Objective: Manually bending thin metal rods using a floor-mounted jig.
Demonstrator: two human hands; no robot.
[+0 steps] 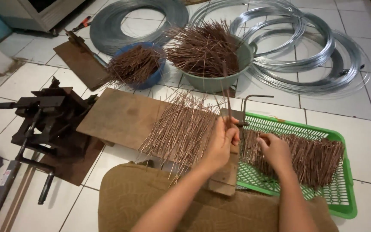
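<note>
My left hand (222, 144) pinches a few thin brown wire rods (227, 96) and holds them upright over a small wooden jig (226, 174) with a bent metal lever (254, 98). My right hand (275, 151) rests with curled fingers on a heap of bent brown wire pieces (312, 157) in a green plastic basket (344, 197). A loose pile of straight brown rods (181, 129) lies on a wooden board (121, 118) just left of my left hand.
A blue bowl (153, 77) and a grey-green basin (220, 81) full of brown rods stand behind the board. Coils of silver wire (305, 56) lie on the tiled floor. A dark metal bending machine (50, 122) sits at left. My knee in brown cloth (129, 202) is below.
</note>
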